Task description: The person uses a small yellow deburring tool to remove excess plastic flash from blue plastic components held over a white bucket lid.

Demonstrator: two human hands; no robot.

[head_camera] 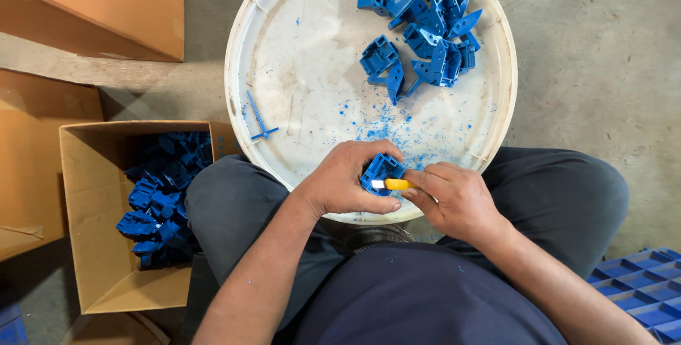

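My left hand grips a small blue plastic part over the near rim of a round white lid. My right hand holds a yellow-handled knife with its blade against that part. A pile of similar blue plastic parts lies at the far right of the lid. Blue shavings are scattered over the lid just beyond my hands. A thin blue sprue piece lies at the lid's left side.
An open cardboard box holding several blue parts stands on the floor at my left. More cardboard boxes sit at the far left. A blue compartment tray shows at the lower right. The floor is concrete.
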